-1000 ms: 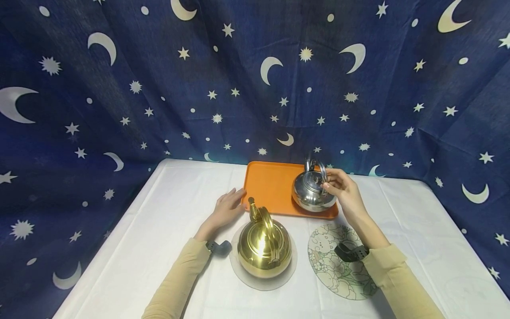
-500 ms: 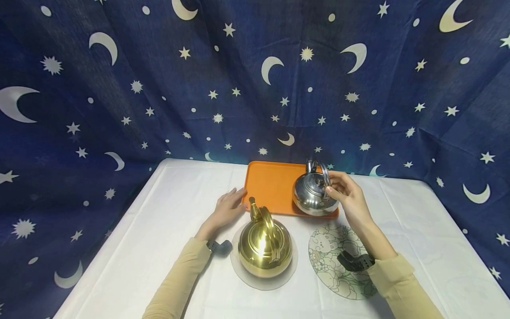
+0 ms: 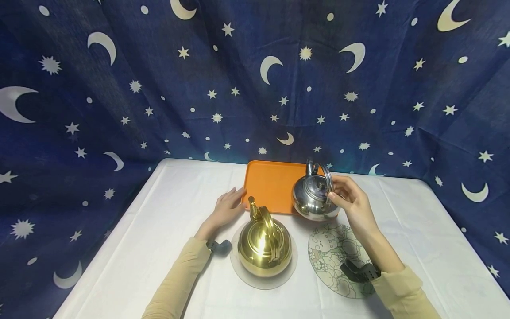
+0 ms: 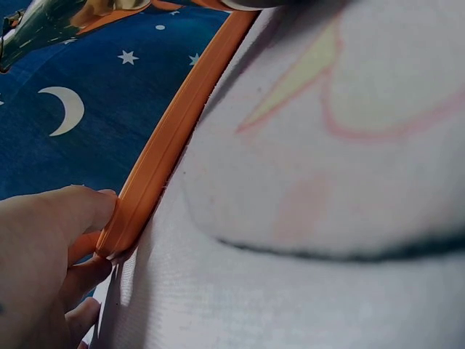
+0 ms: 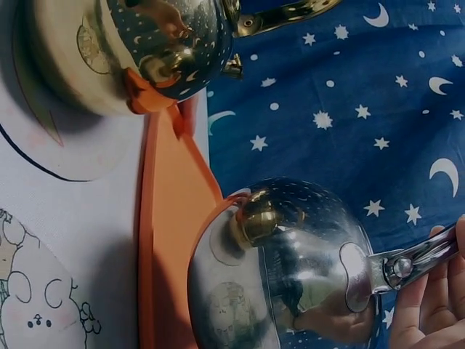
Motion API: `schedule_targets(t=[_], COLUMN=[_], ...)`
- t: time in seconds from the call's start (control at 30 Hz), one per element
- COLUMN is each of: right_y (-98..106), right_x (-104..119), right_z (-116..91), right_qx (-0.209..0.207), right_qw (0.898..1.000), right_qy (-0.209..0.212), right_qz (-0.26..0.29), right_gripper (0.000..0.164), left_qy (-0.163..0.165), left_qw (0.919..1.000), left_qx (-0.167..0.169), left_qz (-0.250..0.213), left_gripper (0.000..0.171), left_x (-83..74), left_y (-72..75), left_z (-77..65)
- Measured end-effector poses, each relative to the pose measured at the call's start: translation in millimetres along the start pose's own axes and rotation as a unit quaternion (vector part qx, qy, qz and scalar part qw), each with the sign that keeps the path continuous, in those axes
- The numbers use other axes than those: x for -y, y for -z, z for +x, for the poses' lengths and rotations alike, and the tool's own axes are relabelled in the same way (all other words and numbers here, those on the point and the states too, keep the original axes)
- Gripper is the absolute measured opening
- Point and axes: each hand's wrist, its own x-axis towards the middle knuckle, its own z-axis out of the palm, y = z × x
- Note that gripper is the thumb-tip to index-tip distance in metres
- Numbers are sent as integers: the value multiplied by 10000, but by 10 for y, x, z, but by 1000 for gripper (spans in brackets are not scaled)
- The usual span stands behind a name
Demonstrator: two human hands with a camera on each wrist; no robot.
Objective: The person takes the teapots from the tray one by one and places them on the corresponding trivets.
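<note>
My right hand (image 3: 354, 204) grips the loop handle of a silver kettle (image 3: 311, 203), which is over the right end of an orange tray (image 3: 271, 186). In the right wrist view the fingers (image 5: 439, 298) wrap the handle, and the kettle's round belly overlaps the tray. My left hand (image 3: 227, 209) rests at the tray's near left corner with fingers fairly straight. Its thumb (image 4: 91, 207) touches the tray rim in the left wrist view. Between my arms a gold kettle (image 3: 259, 254) stands upright on a pale round mat (image 3: 263, 284).
A round mat with cartoon drawings (image 3: 330, 272) lies on the white-clothed table (image 3: 167, 221), partly below my right forearm. A dark blue curtain (image 3: 239, 110) with moons and stars hangs behind the table. The gold kettle's spout points toward the tray.
My right hand has drawn the silver kettle toward me and slightly right, so it now overlaps the tray's near edge. The left hand, tray and gold kettle have stayed in place.
</note>
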Motion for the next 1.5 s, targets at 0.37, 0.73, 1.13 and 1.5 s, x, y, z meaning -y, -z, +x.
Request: schedule_targets(t=[0.37,0.73,1.13,1.5], right_y=[48,133,221,332], right_x=[85,126,122,87], right_z=[-190,-380,-531,-671], right_qx=[-50,166,191,118], right_qw=[9999,9994,9987,9986], right_qy=[93,225,408,437], right_qz=[46,194,255,276], right_gripper=[33,37,39,42], left_qy=[24,49,68,82], left_qw=[10000,10000,9999,10000], left_qx=[10,18,88,-4], left_qz=[23,0,12,-30], left_gripper=[56,55,55,55], left_x=[-1,16,3,-9], left_y=[-1,-6,4,6], left_z=[7,-1,2,-9])
